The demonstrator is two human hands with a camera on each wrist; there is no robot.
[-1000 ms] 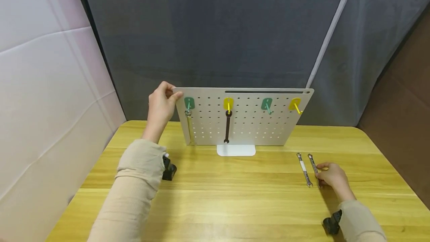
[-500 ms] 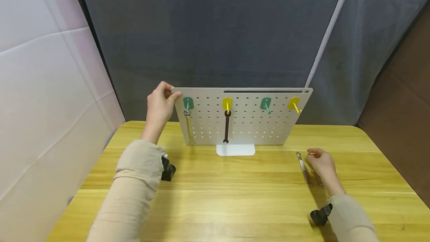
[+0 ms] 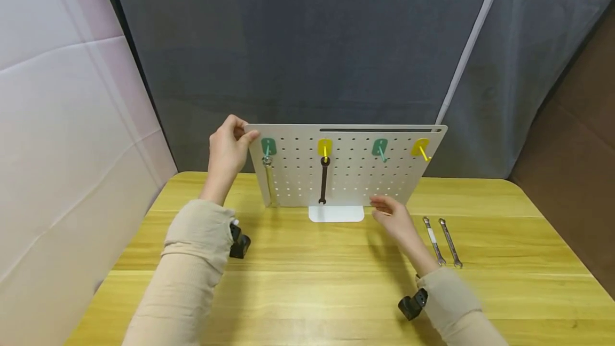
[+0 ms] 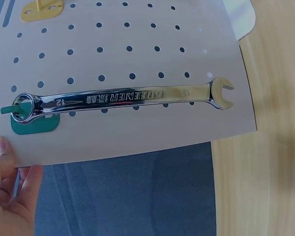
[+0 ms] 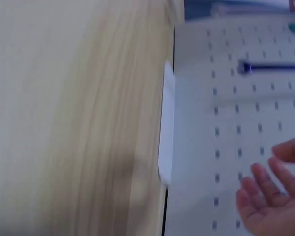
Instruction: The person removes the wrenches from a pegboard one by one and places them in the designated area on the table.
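Observation:
My left hand pinches the upper left corner of a white pegboard between thumb and fingers. Close by, a shiny combination wrench hangs by its ring end from a green hook. A darker combination wrench hangs on the yellow hook to its right. My right hand holds nothing; its loosely bent fingers are in front of the board's lower right part. Two more combination wrenches, one with a white label and one plain, lie side by side on the table at right.
Another green hook and a yellow hook on the board's right half carry nothing. The board's white foot juts forward onto the wooden table. A dark grey curtain stands behind.
My right hand has left the plain wrench on the table and moved left, across to the front of the pegboard. My left hand keeps its hold on the corner.

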